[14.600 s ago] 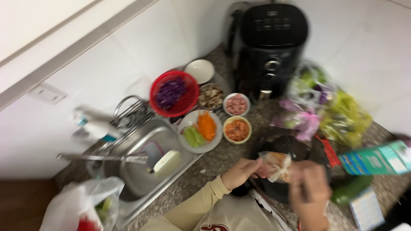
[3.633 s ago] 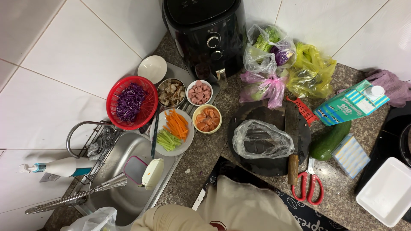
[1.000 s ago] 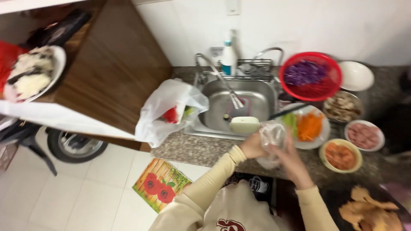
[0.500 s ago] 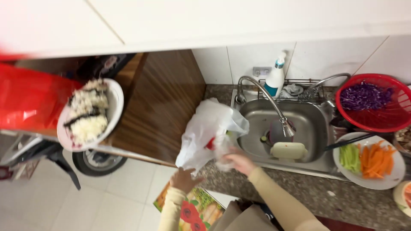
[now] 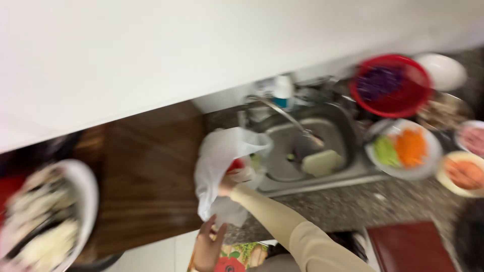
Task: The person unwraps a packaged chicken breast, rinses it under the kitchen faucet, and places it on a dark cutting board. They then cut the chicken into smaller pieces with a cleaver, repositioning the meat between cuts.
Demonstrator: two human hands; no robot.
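Frame is motion-blurred. White plastic bag (image 5: pixel 219 174) hangs at centre, just left of the steel sink (image 5: pixel 307 151). Right hand (image 5: pixel 233 181), beige sleeve, is pushed into the bag's open mouth; something red shows inside, grip unclear, cannot tell if clenched. Left hand (image 5: pixel 207 247) at bottom centre grasps the bag's lower edge from below. Red colander (image 5: pixel 390 85) with purple shreds sits upper right; plate of carrot and green strips (image 5: pixel 403 148) right of the sink.
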